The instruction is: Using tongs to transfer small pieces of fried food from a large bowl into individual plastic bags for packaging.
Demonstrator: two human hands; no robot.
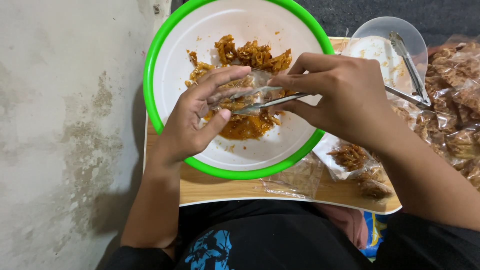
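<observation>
A white bowl with a green rim (165,40) sits on a small wooden table (215,190) and holds orange-brown fried snack pieces (255,55). My left hand (197,117) holds a small clear plastic bag (245,87) open over the bowl, thumb and fingers pinching its sides. My right hand (340,95) grips metal tongs (265,102) whose tips reach into the bag's mouth with snack pieces.
Filled clear snack packets (352,157) lie on the table right of the bowl, and more are piled at the far right (457,95). A clear plastic container with a second pair of tongs (407,60) stands behind them. A rough concrete wall (65,125) fills the left.
</observation>
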